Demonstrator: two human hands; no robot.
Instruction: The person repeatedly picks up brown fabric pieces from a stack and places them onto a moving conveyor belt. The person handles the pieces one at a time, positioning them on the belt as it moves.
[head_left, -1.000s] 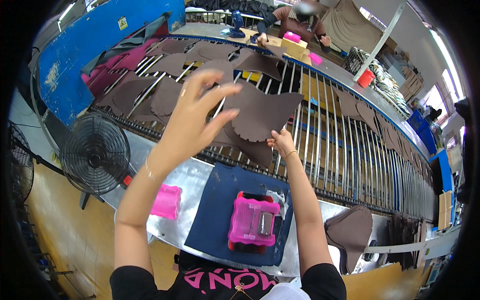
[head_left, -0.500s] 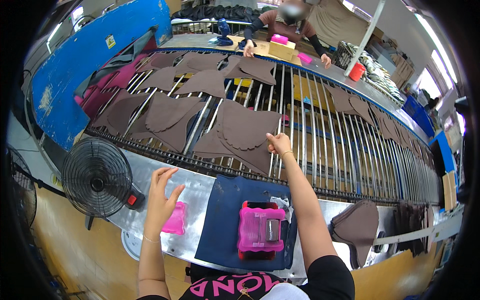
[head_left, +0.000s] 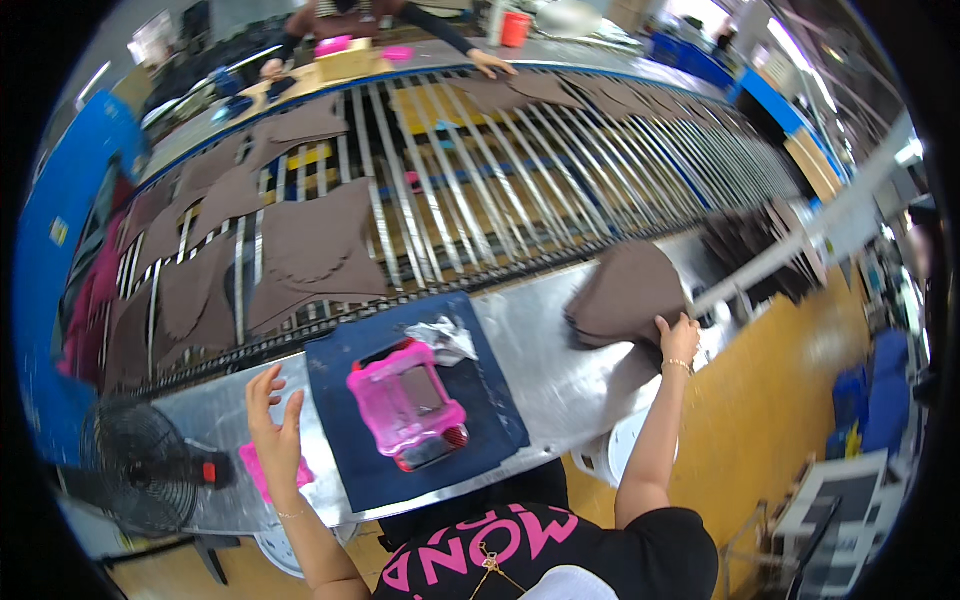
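Observation:
My right hand [head_left: 680,342] is closed at the edge of a stack of brown fabric-like cut pieces [head_left: 632,290] on the right of the metal table. Its thumb and fingers meet that edge; how many pieces they hold is hidden. Over the table's left part my left hand [head_left: 274,425] is raised and empty, fingers apart. Close by it lies a small pink scalloped tray [head_left: 262,470]. Between the hands, a pink translucent plastic container [head_left: 385,400] with a dark block in it rests on a dark blue sheet [head_left: 345,475], beside crumpled silvery wrapping [head_left: 448,342].
A conveyor of metal bars [head_left: 480,190] runs behind the table, carrying several brown pieces [head_left: 315,240]. A black fan [head_left: 140,465] stands at the left. Across the conveyor, a co-worker's hand [head_left: 492,64] touches brown pieces. A pale bar [head_left: 780,265] crosses at the right.
My right hand has left the brown pieces on the conveyor and reached the stack at the right. The view has swung right. My left hand stays raised and open.

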